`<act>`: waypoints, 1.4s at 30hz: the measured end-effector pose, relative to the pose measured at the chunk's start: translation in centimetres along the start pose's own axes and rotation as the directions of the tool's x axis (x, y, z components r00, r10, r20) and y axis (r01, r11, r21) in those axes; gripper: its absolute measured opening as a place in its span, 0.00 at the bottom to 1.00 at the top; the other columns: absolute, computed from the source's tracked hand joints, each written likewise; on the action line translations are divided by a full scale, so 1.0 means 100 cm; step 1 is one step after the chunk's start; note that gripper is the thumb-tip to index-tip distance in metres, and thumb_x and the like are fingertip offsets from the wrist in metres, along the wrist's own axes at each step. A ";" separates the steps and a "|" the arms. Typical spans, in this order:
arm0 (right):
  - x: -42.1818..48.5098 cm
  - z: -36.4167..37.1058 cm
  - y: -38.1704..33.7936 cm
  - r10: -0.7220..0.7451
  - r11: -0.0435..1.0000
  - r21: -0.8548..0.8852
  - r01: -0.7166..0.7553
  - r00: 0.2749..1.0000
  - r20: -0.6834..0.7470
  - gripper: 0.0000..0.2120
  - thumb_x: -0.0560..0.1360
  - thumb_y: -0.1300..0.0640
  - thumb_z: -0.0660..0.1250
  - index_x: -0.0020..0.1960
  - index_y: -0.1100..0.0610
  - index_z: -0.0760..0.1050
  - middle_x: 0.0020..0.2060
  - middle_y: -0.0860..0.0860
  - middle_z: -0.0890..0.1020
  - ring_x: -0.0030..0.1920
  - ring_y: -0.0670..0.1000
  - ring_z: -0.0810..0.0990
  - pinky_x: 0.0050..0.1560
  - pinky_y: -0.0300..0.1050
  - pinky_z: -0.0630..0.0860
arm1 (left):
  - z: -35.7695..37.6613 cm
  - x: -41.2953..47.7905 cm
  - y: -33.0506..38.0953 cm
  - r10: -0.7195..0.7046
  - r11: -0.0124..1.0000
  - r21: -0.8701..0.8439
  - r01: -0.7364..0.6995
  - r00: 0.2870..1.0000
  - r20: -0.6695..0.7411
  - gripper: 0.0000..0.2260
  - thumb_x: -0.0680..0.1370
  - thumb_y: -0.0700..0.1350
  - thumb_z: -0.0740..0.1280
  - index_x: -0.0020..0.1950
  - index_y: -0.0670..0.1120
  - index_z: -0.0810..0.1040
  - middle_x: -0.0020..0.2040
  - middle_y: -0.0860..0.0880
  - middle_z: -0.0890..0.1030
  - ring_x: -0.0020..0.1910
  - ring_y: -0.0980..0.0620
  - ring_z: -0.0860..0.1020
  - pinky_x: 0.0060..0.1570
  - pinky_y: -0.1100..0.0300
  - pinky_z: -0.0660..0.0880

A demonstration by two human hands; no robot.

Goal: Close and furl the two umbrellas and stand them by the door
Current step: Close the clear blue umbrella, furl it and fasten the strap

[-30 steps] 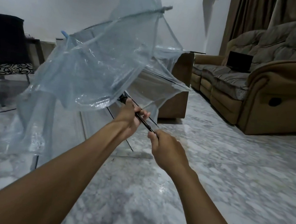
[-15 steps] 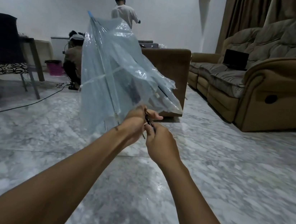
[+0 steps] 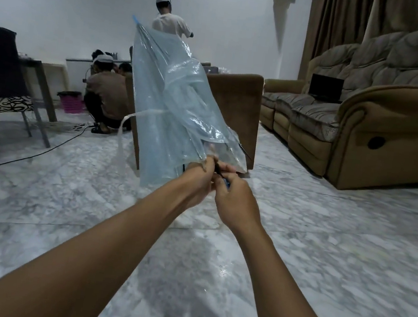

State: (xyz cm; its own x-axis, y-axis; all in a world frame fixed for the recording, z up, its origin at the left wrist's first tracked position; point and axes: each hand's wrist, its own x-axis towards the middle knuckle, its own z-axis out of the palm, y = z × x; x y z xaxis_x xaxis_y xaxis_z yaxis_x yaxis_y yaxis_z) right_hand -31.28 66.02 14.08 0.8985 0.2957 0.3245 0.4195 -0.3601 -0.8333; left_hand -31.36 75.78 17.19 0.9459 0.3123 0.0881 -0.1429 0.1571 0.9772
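Note:
A clear plastic umbrella (image 3: 165,115) with a pale blue tint is collapsed, its canopy hanging in loose folds, and points up and away from me with its blue tip (image 3: 135,18) at the top. Its closing strap (image 3: 127,121) dangles loose on the left side. My left hand (image 3: 200,175) grips the shaft at the canopy's lower edge. Touching it, my right hand (image 3: 234,201) holds the handle end, where a bit of blue and black shows. I see only this one umbrella, and no door.
Brown recliner sofas (image 3: 367,120) line the right wall, and a brown armchair (image 3: 235,108) stands right behind the umbrella. A table with a dark chair (image 3: 2,83) is at the left, and a black cable (image 3: 30,153) crosses the marble floor. One person stands (image 3: 170,20) and others crouch (image 3: 105,91) at the back.
The canopy went from open and spread wide to collapsed around the shaft. My left hand slid down the shaft until it met my right hand. The umbrella swung more upright.

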 end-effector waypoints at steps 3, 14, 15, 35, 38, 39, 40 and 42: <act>0.003 -0.010 0.012 0.042 0.998 -0.053 -0.044 0.999 -0.029 0.15 0.81 0.43 0.57 0.58 0.46 0.78 0.50 0.48 0.84 0.49 0.53 0.81 0.47 0.51 0.78 | 0.023 -0.005 0.006 -0.112 0.989 -0.097 0.107 0.993 -0.049 0.11 0.85 0.41 0.50 0.47 0.43 0.68 0.42 0.43 0.78 0.40 0.48 0.77 0.38 0.56 0.76; -0.001 -0.073 0.033 0.116 0.984 -0.125 -0.127 0.989 -0.090 0.13 0.80 0.44 0.60 0.49 0.47 0.82 0.40 0.48 0.84 0.40 0.51 0.80 0.40 0.46 0.72 | -0.025 -0.065 0.050 0.140 0.679 0.681 -0.275 0.959 0.248 0.07 0.80 0.42 0.66 0.56 0.44 0.81 0.42 0.41 0.84 0.36 0.46 0.81 0.42 0.49 0.81; -0.003 -0.076 0.030 0.116 0.984 -0.123 -0.125 0.990 -0.083 0.13 0.80 0.44 0.61 0.49 0.47 0.82 0.38 0.49 0.84 0.38 0.51 0.80 0.39 0.45 0.72 | -0.037 -0.059 0.057 0.439 0.585 0.707 -0.396 0.888 0.135 0.06 0.80 0.42 0.65 0.55 0.46 0.81 0.42 0.42 0.83 0.36 0.46 0.81 0.40 0.47 0.81; 0.061 -0.286 -0.133 0.155 0.834 -0.522 -0.177 0.984 -0.087 0.16 0.73 0.43 0.60 0.34 0.47 0.80 0.31 0.49 0.83 0.37 0.51 0.80 0.34 0.42 0.68 | 0.019 0.024 0.237 0.218 -0.334 0.860 -0.385 0.856 0.468 0.29 0.63 0.53 0.74 0.61 0.46 0.78 0.52 0.43 0.83 0.49 0.39 0.80 0.55 0.47 0.73; 0.076 -0.355 -0.194 0.172 0.922 -0.309 -0.234 0.961 -0.216 0.10 0.77 0.45 0.63 0.44 0.45 0.82 0.41 0.42 0.85 0.46 0.47 0.81 0.47 0.46 0.77 | 0.065 0.014 0.308 0.194 -0.274 0.876 -0.396 0.870 0.454 0.21 0.64 0.54 0.69 0.56 0.49 0.79 0.47 0.47 0.82 0.43 0.42 0.81 0.40 0.52 0.77; 0.075 -0.376 -0.218 0.156 0.945 -0.228 -0.234 0.936 -0.315 0.09 0.78 0.46 0.64 0.49 0.46 0.82 0.47 0.42 0.84 0.50 0.48 0.81 0.51 0.48 0.77 | 0.079 0.009 0.332 0.202 -0.252 0.884 -0.394 0.872 0.446 0.19 0.65 0.54 0.69 0.54 0.50 0.78 0.46 0.49 0.82 0.42 0.43 0.80 0.38 0.52 0.78; 0.072 -0.393 -0.245 0.124 0.956 -0.190 -0.224 0.895 -0.428 0.08 0.78 0.47 0.65 0.52 0.47 0.82 0.49 0.44 0.83 0.52 0.49 0.81 0.53 0.48 0.77 | 0.093 0.004 0.354 0.210 -0.229 0.893 -0.387 0.876 0.434 0.17 0.66 0.54 0.70 0.52 0.50 0.78 0.46 0.49 0.81 0.43 0.44 0.80 0.38 0.52 0.78; 0.058 -0.414 -0.303 0.012 0.964 -0.207 -0.167 0.803 -0.596 0.05 0.78 0.50 0.67 0.52 0.48 0.81 0.47 0.45 0.81 0.50 0.48 0.80 0.50 0.44 0.74 | 0.121 -0.009 0.397 0.203 -0.161 0.912 -0.376 0.892 0.404 0.16 0.67 0.53 0.70 0.52 0.50 0.77 0.48 0.49 0.80 0.45 0.45 0.80 0.39 0.53 0.78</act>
State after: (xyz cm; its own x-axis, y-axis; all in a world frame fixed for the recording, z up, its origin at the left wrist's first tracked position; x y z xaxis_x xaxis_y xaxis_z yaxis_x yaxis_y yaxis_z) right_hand -33.42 42.00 59.72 0.8035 -0.2939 0.5177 0.2808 -0.5797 -0.7649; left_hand -34.34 70.42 58.21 0.9323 -0.0679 0.3553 -0.0671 -0.9976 -0.0146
